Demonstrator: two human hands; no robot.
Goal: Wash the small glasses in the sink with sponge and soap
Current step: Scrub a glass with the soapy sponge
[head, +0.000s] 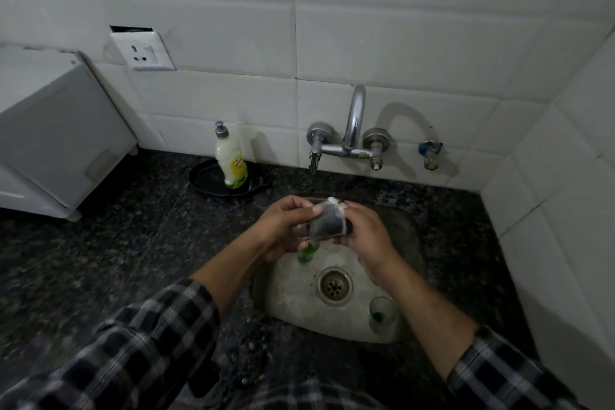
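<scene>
Two-handed, grips the foamy scouring pad [327, 221] over the sink [293, 296], fingers of left hand [283, 226] and right hand [364, 238] curled on it, likely so suds drip inside. Has a green-stained small glass [382, 311] standing near the drain [334, 285], within reach.

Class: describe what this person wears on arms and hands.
The left sleeve and right sleeve belong to a checked shirt, black with pale grey lines, ending short of the wrists. The left hand and right hand wear no gloves, watch or rings.

Grey sponge [327, 221] held above sink [293, 296]; small glass [382, 314] upright inside
</scene>
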